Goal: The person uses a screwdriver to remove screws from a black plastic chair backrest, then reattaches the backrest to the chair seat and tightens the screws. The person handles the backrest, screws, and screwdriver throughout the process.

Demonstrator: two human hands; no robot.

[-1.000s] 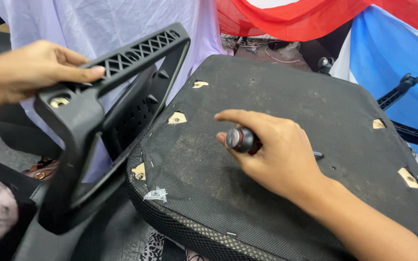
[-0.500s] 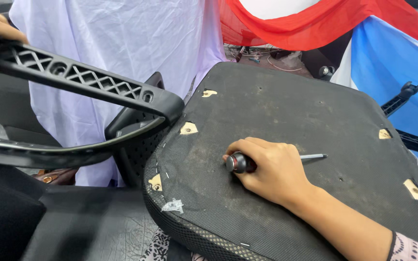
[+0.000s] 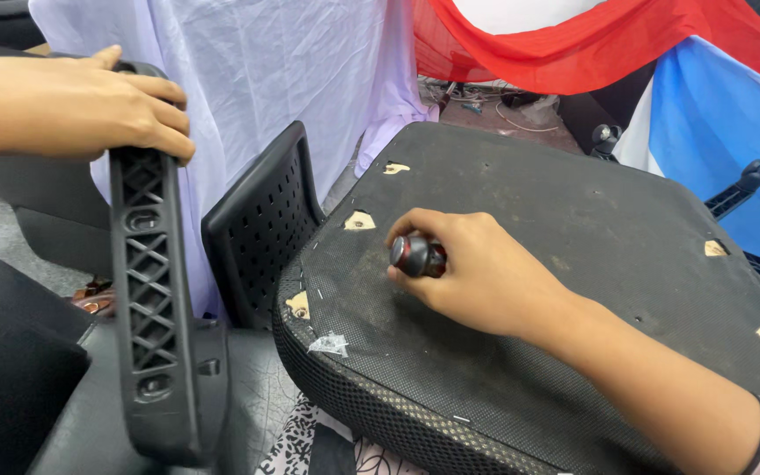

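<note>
Left hand (image 3: 90, 105) atop upright armrest (image 3: 151, 299) — right hand (image 3: 477, 273) fisted round screwdriver (image 3: 417, 256).

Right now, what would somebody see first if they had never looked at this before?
Probably the big black upturned chair seat filling the middle and right, with the right hand resting on it, gripping a screwdriver handle. At the left, the left hand holds the top of a black plastic armrest standing upright. Behind hang bright white, red and blue cloths.
</note>
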